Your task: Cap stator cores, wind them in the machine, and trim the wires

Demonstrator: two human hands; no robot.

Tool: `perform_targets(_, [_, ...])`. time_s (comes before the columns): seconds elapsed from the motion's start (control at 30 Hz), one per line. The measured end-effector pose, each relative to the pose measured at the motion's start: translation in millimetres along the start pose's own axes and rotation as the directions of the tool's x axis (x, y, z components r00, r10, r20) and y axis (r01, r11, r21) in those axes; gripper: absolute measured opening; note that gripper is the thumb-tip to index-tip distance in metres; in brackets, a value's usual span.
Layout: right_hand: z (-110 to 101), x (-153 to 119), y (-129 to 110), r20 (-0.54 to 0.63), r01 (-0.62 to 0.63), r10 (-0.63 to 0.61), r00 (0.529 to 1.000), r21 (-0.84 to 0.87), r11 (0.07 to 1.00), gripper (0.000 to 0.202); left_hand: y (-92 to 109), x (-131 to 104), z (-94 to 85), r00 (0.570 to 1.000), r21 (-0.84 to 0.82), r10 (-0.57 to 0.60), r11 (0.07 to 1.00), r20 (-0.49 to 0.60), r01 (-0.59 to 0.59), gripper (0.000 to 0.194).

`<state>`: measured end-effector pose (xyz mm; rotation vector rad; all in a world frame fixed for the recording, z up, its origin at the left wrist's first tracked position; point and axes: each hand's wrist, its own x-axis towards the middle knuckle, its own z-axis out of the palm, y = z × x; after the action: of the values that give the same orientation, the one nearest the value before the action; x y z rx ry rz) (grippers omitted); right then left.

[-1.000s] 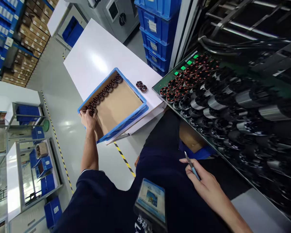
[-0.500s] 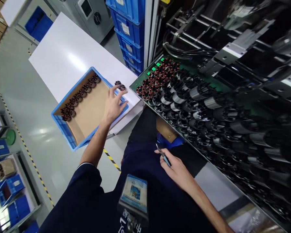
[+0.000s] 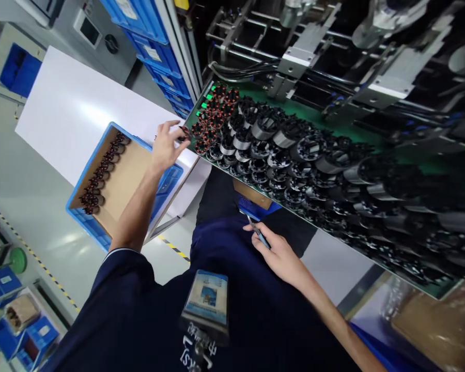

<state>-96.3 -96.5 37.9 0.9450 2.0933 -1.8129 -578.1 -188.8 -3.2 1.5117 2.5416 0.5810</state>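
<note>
My left hand (image 3: 166, 146) is at the front left corner of the green bench (image 3: 195, 114), its fingertips closed on a small dark stator with red-orange parts (image 3: 183, 134). Many similar red-and-black stators (image 3: 217, 111) stand on the bench just right of it, followed by rows of dark and silver stators (image 3: 287, 137). Low in front of my body, my right hand (image 3: 273, 248) holds a small blue-handled cutting tool (image 3: 260, 235), its metal tip pointing up and left. A blue tray (image 3: 88, 230) lined with cardboard lies left of my left forearm, with a row of stators (image 3: 103, 173) along its far side.
Under the tray is a white table (image 3: 62, 98). Stacked blue crates (image 3: 155, 54) rise beyond it. Metal machine arms (image 3: 302, 51) overhang the bench at the back. A cardboard box in a blue bin (image 3: 253, 196) sits beneath the bench edge.
My left hand has moved from the stators on the white table to the bench corner and now holds one. The view has shifted. My right hand still holds the tool.
</note>
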Motion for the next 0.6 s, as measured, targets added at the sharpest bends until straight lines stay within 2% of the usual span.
perform_targets(0.07, [-0.2,1.6,-0.2,-0.044,0.012,-0.008,0.999,0.071,0.997,0.050,20.2,-12.9,-14.0,0.986,-0.159,-0.027,0.987,-0.163,0.001,0.066])
perform_targets(0.1, [0.5,2.8,-1.8,-0.090,0.037,-0.026,0.996,0.116,0.993,0.050,36.7,-22.1,-20.9,0.974,-0.234,-0.027,0.972,-0.223,-0.026,0.064])
perform_targets(0.17, [2.6,5.0,-9.9,-0.245,0.142,-0.088,0.966,0.212,0.967,0.046,81.7,-44.3,-32.9,0.954,-0.358,0.045,0.921,-0.295,-0.154,0.056])
perform_targets(0.2, [3.5,5.9,-16.9,-0.344,0.221,-0.126,0.931,0.254,0.941,0.041,108.5,-55.9,-37.6,0.946,-0.400,0.112,0.886,-0.303,-0.233,0.050])
perform_targets(0.27, [3.4,6.7,-36.0,-0.535,0.401,-0.193,0.823,0.306,0.863,0.031,163.2,-77.2,-43.6,0.906,-0.448,0.259,0.802,-0.334,-0.394,0.040])
perform_targets(0.33, [-0.2,5.9,-58.1,-0.655,0.540,-0.239,0.717,0.305,0.784,0.023,209.6,-92.9,-45.5,0.903,-0.509,0.301,0.750,-0.308,-0.423,0.033])
perform_targets(0.37, [-3.1,4.9,-68.5,-0.678,0.584,-0.267,0.685,0.293,0.757,0.020,227.0,-98.1,-45.0,0.900,-0.532,0.313,0.729,-0.302,-0.432,0.030])
perform_targets(0.47, [-12.3,-0.5,-89.2,-0.669,0.633,-0.331,0.666,0.271,0.725,0.018,255.5,-104.1,-40.1,0.877,-0.563,0.353,0.672,-0.327,-0.481,0.027])
perform_targets(0.6, [-17.4,-9.1,-92.0,-0.692,0.644,-0.321,0.646,0.269,0.716,0.022,264.6,-101.8,-36.8,0.860,-0.551,0.414,0.661,-0.299,-0.510,0.029])
